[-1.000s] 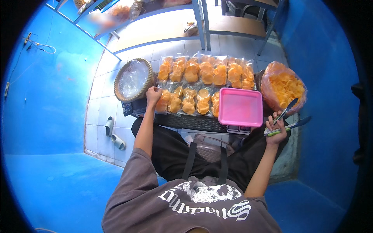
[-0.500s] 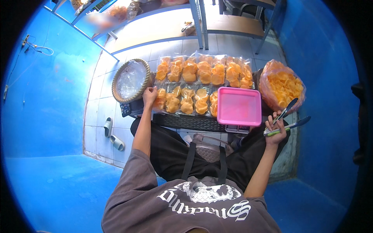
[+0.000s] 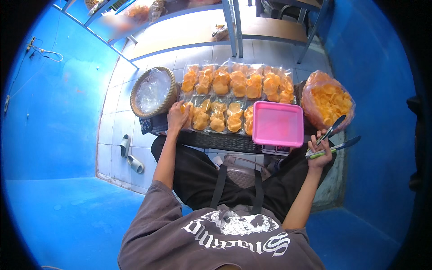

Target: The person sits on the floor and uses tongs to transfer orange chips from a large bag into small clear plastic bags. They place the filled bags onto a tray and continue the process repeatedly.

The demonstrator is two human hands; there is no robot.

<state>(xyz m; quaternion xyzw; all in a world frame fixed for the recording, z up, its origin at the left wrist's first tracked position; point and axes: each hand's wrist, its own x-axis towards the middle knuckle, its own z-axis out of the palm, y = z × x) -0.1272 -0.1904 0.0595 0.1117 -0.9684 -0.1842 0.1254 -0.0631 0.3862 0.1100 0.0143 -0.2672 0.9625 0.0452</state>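
My left hand [image 3: 178, 116] rests on the leftmost front bag of chips [image 3: 191, 109], fingers apart and covering part of it. My right hand [image 3: 320, 153], closed, grips tongs [image 3: 345, 143] with dark tips and green on the handle; the two arms spread apart, pointing right. Clear plastic bags of orange chips [image 3: 218, 118] lie in two rows across a dark woven table. At the right end of the front row, a pink tray [image 3: 278, 123] sits on a scale [image 3: 275, 149]. Beyond the tongs stands a large pinkish plastic bag [image 3: 330, 101] full of loose chips.
Left of the rows, a round woven basket [image 3: 171, 94] holds clear plastic bags [image 3: 152, 92]. A pair of slippers [image 3: 135, 164] lies on the tiled floor at left. Shelving [image 3: 180, 41] stands at the back, and blue walls [image 3: 58, 126] enclose both sides.
My left hand has shifted slightly right, and its fingers have spread from a closed shape over the leftmost front bag. My right hand still holds the tongs in nearly the same place.
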